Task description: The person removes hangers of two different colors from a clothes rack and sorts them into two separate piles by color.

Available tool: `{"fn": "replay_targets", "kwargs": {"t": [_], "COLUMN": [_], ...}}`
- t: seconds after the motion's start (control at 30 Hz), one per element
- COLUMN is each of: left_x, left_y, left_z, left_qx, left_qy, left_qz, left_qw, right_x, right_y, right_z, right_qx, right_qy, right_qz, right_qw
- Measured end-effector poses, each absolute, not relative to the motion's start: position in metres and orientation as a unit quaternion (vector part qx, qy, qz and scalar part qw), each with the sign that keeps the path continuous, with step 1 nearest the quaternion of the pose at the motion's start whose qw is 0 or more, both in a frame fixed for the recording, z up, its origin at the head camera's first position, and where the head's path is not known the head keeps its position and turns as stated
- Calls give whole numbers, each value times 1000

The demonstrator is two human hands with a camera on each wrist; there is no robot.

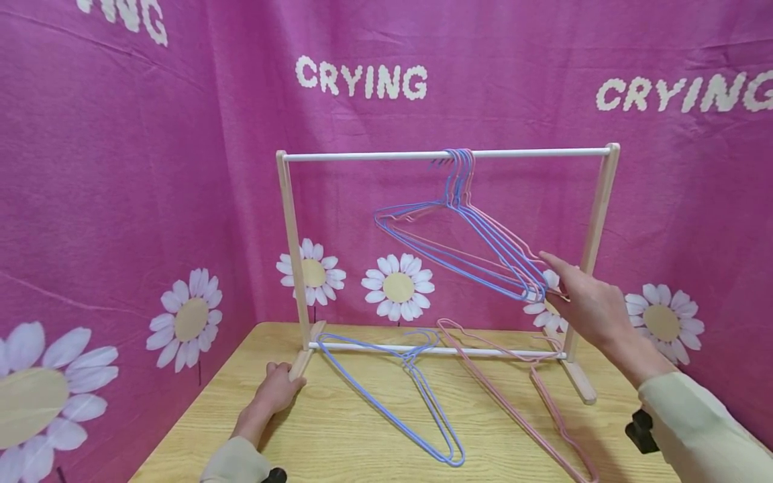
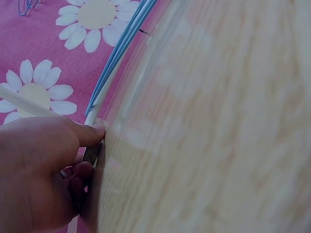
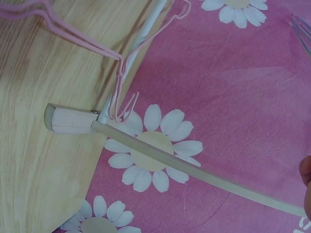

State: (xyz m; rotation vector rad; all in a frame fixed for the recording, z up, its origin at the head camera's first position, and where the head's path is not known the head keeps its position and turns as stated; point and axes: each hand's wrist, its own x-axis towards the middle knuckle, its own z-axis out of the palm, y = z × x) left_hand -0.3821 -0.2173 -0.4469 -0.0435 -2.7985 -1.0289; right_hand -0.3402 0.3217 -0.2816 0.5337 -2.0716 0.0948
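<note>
My left hand (image 1: 274, 392) grips the left foot of a small wooden clothes rack (image 1: 292, 235), thumb on one side and fingers curled on the other in the left wrist view. Several blue and pink wire hangers (image 1: 461, 221) hang bunched near the middle of the white top rail (image 1: 374, 157). At their right ends is my right hand (image 1: 588, 302), its index finger stretched out by the pink hanger's shoulder and the thumb lower, near the corners. Only a bit of that hand shows at the edge of the right wrist view.
Blue wire hangers (image 1: 386, 404) lean over the white lower rail (image 1: 374, 348) at the left. Pink hangers (image 1: 507, 399) lean on it farther right, hooks toward the rack's right post (image 1: 598, 208). The wooden table (image 1: 362, 449) meets a magenta flowered cloth (image 1: 241, 201) behind.
</note>
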Motion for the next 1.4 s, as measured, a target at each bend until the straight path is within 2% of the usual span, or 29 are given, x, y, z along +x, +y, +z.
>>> {"fn": "replay_targets", "kwargs": {"t": [0.27, 0.83, 1.4], "left_x": [-381, -387, -387], "left_y": [-217, -219, -219], "left_z": [-447, -453, -453], "left_qx": [-14, -11, -8], "left_qy": [-936, -937, -936], "left_qz": [-342, -340, -342], "left_qw": [82, 82, 80], "right_x": [-337, -321, -299], "right_y": [321, 318, 323], "right_z": [-281, -286, -304], "right_qx": [228, 180, 97], "right_qy": [-809, -781, -789], "right_qz": [27, 108, 208], "right_qw": [540, 589, 570]}}
